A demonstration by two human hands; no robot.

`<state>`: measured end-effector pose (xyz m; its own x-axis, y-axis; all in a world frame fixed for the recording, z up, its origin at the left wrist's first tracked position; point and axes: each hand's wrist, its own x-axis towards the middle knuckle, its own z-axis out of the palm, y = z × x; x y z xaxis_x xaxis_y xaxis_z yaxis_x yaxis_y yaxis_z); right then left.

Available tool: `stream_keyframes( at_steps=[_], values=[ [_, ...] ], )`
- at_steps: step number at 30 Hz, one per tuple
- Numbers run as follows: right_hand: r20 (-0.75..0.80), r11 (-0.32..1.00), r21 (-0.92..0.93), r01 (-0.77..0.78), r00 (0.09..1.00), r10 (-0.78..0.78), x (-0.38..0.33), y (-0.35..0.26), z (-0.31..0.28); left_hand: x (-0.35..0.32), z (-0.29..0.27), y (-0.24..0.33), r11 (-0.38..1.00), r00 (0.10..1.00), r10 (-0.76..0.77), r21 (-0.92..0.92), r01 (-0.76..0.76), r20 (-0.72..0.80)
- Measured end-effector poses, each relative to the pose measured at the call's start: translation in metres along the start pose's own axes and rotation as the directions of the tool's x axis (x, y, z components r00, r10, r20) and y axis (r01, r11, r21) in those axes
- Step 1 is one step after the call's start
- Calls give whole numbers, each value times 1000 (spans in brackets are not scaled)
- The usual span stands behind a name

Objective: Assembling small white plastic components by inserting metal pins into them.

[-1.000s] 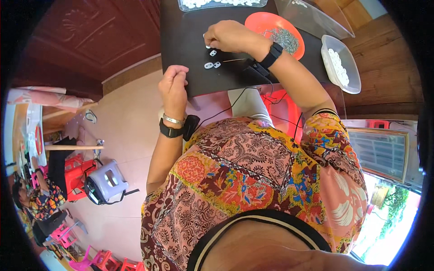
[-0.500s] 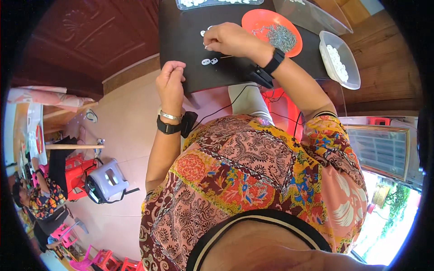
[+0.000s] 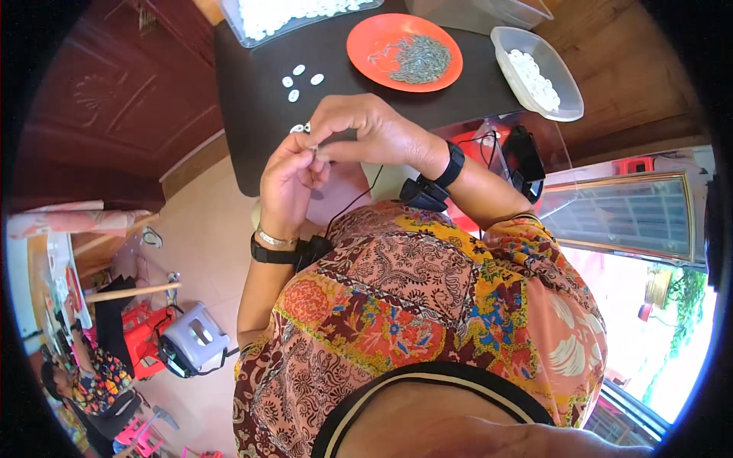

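My left hand (image 3: 286, 179) and my right hand (image 3: 363, 130) meet over the near edge of the dark table (image 3: 259, 114). Thumb and fingers of both are pinched together at the tips. Something small sits between them, too hidden by the fingers to make out. Just beyond the fingertips lie two small white pieces, one of them a white oval piece (image 3: 297, 128), partly covered by my right hand. Farther up the table several more white oval pieces lie loose, among them a white oval piece (image 3: 317, 79). Each wrist wears a black strap.
An orange plate (image 3: 363, 49) holds a heap of thin grey metal pieces (image 3: 422, 59). A clear box (image 3: 256, 40) of white pieces stands at the far left, and a translucent tray (image 3: 565, 107) of white pieces at the right. Another person (image 3: 99, 374) is at the far lower left.
My right hand has come back from the loose white pieces to my left hand, and their fingertips now meet. The whole view has shifted, showing more of the table's far side.
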<state>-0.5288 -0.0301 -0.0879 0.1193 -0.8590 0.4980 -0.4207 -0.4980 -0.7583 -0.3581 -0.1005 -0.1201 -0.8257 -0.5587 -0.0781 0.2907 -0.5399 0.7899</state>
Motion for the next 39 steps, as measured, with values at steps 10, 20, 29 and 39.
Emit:
stream_keyframes(
  at_steps=[10, 20, 29, 39],
  values=[
    [-13, 991, -60, -120, 993, 120, -14, -8, -2, 4, 0, -5, 986, 999, -48, 163, 46, 11],
    [90, 897, -441, -21, 994, 67, 1, 3, -38, 0, -11, -4, 900, 998, -58, 431, 68, -36],
    [110, 488, -861, -145, 883, 456, 22, 70, -115, -4, -15, -1, 965, 979, 85, 260, -35, -186],
    [111, 360, -920, -156, 776, 621, 37, 67, -99, -3, -14, -1, 979, 968, 82, 200, -34, -236]
  ],
)
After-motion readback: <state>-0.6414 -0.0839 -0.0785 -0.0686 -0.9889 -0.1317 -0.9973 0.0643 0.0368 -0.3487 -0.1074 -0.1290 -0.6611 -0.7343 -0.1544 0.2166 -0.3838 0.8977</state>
